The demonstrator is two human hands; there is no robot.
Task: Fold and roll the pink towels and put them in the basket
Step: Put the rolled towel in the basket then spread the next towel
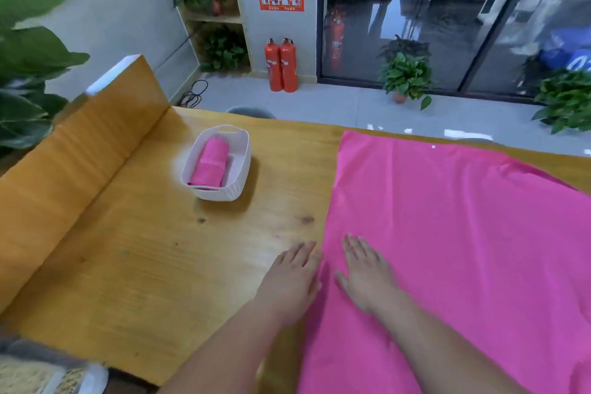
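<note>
Fingers straight, holding nothing: left hand [292, 278] & right hand [364, 275] flat at near-left edge of towel [447, 217], prob. smoothing pre-fold; basket [220, 193] sits far-left.

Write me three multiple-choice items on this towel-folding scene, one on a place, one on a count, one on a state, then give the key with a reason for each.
1. Where does the white basket stand relative to the large pink towel?
A. On top of it
B. To its left, on the wooden table
C. On the floor

2. How many rolled pink towels lie in the basket?
A. None
B. One
C. Three

3. What state is the large pink towel in?
A. Rolled up
B. Bunched in a heap
C. Lying open and flat

Key:
1 B, since bare table wood shows between the basket and the towel.
2 B, since a single pink roll lies inside.
3 C, since it lies open across the table, with the right hand flat on it and the left hand at its left edge.
</note>
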